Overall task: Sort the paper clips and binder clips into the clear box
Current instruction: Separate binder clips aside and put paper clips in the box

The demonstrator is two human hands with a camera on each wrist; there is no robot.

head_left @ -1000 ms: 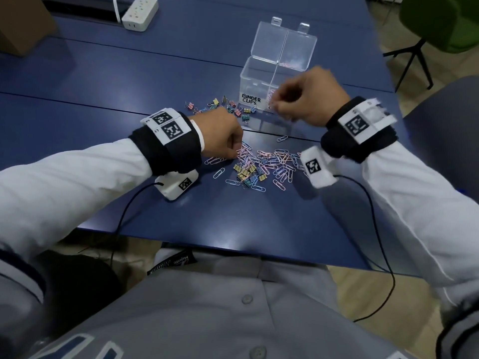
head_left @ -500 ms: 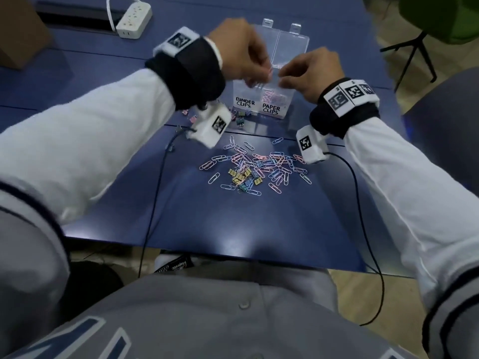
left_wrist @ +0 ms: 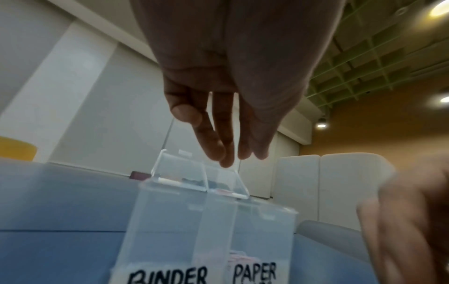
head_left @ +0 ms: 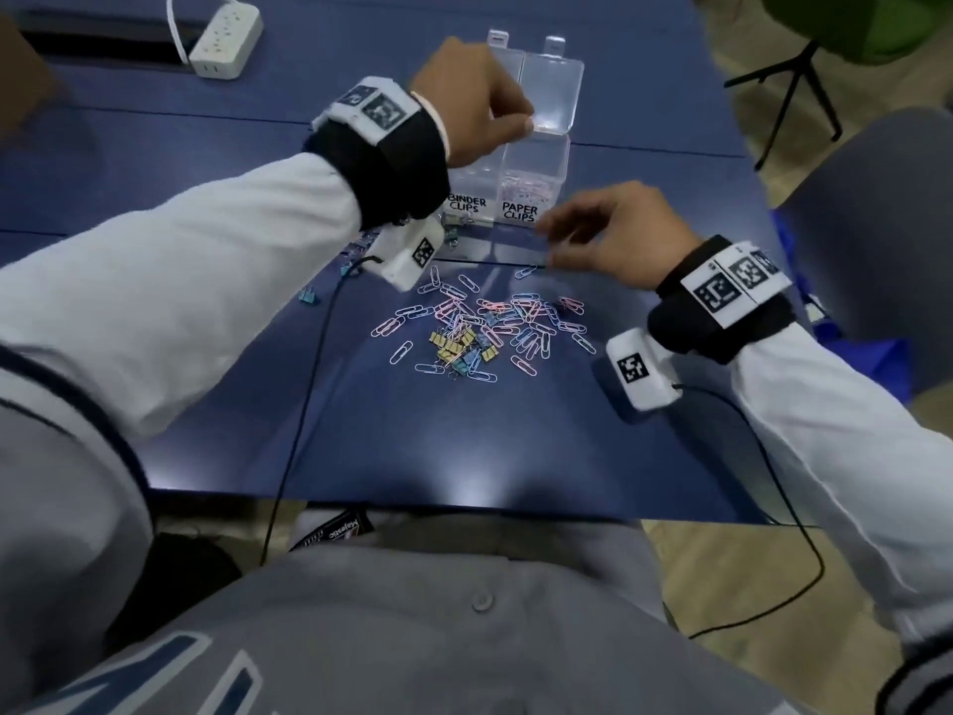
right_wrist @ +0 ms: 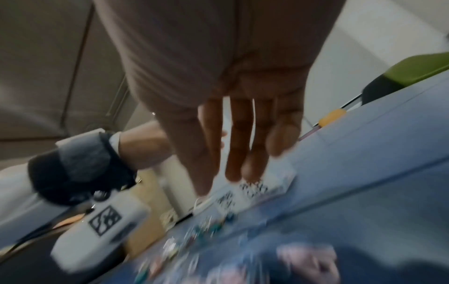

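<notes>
The clear box (head_left: 536,162) stands at 12 o'clock on the blue table (head_left: 464,446), both lids tipped back, its two compartments labelled BINDER CLIPS and PAPER CLIPS; pink clips lie in the paper-clip side, while the binder side is mostly hidden behind your wrist. Your left hand (head_left: 472,103) hovers over the box, at about 11 o'clock from the pile. The wrist view shows its fingers (left_wrist: 218,134) straight, close together, pointing down at the open box and holding nothing. Your right hand (head_left: 613,234) is low over the table just in front of the paper-clip label, at 1 o'clock from the pile, fingers (right_wrist: 239,138) stretched out and slightly spread, empty as far as the blur allows. A blue paper clip (head_left: 526,271) lies just beside its fingertips; contact cannot be told. The pile (head_left: 482,327) of pastel paper clips, mixed with yellow and blue binder clips, sits at table centre. More binder clips (head_left: 309,296) lie scattered at 9 to 10 o'clock, partly under your left wrist. A white power strip (head_left: 227,41) rests far off at 10 o'clock.
</notes>
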